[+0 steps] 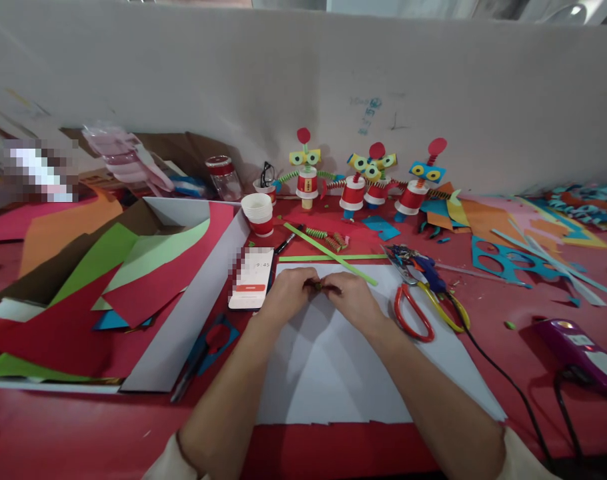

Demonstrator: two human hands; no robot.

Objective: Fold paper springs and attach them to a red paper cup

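Both my hands meet over a white sheet of paper (343,360) on the red table. My left hand (291,291) and my right hand (351,297) have their fingers pinched together on a small folded green-and-red paper piece (317,285) held between them. A long green paper strip (328,253) lies just beyond my hands. A phone (251,277) lies to the left of my left hand. Red-handled scissors (413,313) lie to the right of my right hand.
Several paper-cup robot figures (353,183) stand along the back wall. Stacked paper cups (258,213), a marker (287,240), a glue gun (426,267) with a black cord, a purple device (581,343) and heaps of coloured paper (133,267) surround the sheet.
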